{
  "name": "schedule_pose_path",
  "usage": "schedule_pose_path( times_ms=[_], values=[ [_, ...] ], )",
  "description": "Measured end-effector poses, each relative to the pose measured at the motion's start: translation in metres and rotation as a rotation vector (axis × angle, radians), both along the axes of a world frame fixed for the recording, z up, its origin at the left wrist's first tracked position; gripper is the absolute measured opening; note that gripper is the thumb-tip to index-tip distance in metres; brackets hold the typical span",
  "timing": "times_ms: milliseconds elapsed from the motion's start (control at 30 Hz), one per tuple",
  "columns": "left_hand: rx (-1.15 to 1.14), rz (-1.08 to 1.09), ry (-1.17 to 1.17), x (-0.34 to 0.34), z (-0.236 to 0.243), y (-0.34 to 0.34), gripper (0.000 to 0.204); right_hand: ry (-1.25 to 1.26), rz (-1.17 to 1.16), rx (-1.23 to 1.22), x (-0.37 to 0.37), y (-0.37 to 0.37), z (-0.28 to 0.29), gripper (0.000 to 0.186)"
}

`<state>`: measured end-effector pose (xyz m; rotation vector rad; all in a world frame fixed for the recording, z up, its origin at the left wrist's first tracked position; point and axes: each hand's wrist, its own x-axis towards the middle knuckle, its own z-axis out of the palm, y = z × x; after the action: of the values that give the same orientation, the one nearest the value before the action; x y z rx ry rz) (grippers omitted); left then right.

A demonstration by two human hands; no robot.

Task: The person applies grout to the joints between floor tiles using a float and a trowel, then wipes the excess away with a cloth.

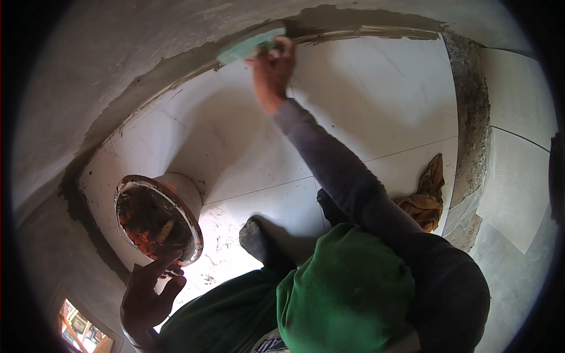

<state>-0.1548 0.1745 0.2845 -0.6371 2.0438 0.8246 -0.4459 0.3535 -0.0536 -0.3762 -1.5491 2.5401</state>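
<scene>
My right hand (pixel 273 70) is closed around a pale green flat tool (pixel 250 47) that looks like a plastering float, slightly blurred. The tool lies against a band of wet grey mortar (pixel 329 20) along the wall's foot, where the wall meets the white floor tiles (pixel 376 88). At lower left my left hand (pixel 150 294) is beside the near rim of a tilted-looking bucket (pixel 194 200). Its fingers are curved, with a gap between thumb and forefinger, and nothing shows between them. The fingertips overlap the rim; whether they touch it I cannot tell. Inside the bucket are dark and reddish-orange stains.
Dark boots (pixel 259 238) stand on the tiles below my arms. A crumpled brown cloth (pixel 426 197) lies at right, beside a rough bare strip (pixel 471 112). Past that strip are pale sheets or tiles (pixel 512 182). Green cloth (pixel 347 288) fills the lower middle.
</scene>
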Motion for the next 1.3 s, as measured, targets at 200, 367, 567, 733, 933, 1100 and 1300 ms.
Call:
schedule_pose_path(
  times_ms=[200, 367, 567, 733, 933, 1100, 1300],
  values=[
    [0.015, -0.008, 0.042, -0.009, -0.003, 0.005, 0.049, 0.029, 0.356, 0.370, 0.078, -0.073, 0.020, 0.029],
    [-0.077, -0.193, 0.101, 0.004, -0.002, 0.006, 0.045, -0.008, 0.657, 0.027, 0.090, 0.007, 0.024, 0.036],
    [0.002, -0.289, 0.138, -0.037, 0.004, 0.025, 0.046, -0.213, 0.725, -0.321, 0.079, 0.138, 0.063, 0.044],
    [0.094, -0.288, 0.102, -0.062, -0.001, 0.047, 0.047, -0.210, 0.684, -0.637, 0.077, 0.189, 0.067, 0.049],
    [0.104, -0.300, -0.028, -0.095, 0.000, 0.084, 0.047, -0.147, 0.653, -0.779, 0.056, 0.223, 0.069, 0.049],
    [0.043, -0.218, -0.040, -0.109, 0.015, 0.088, 0.039, -0.125, 0.649, -0.708, 0.056, 0.225, 0.077, 0.049],
    [-0.091, -0.053, 0.469, -0.107, 0.013, 0.042, 0.045, -0.222, 0.861, -0.585, 0.079, 0.199, 0.085, 0.052]
  ],
)
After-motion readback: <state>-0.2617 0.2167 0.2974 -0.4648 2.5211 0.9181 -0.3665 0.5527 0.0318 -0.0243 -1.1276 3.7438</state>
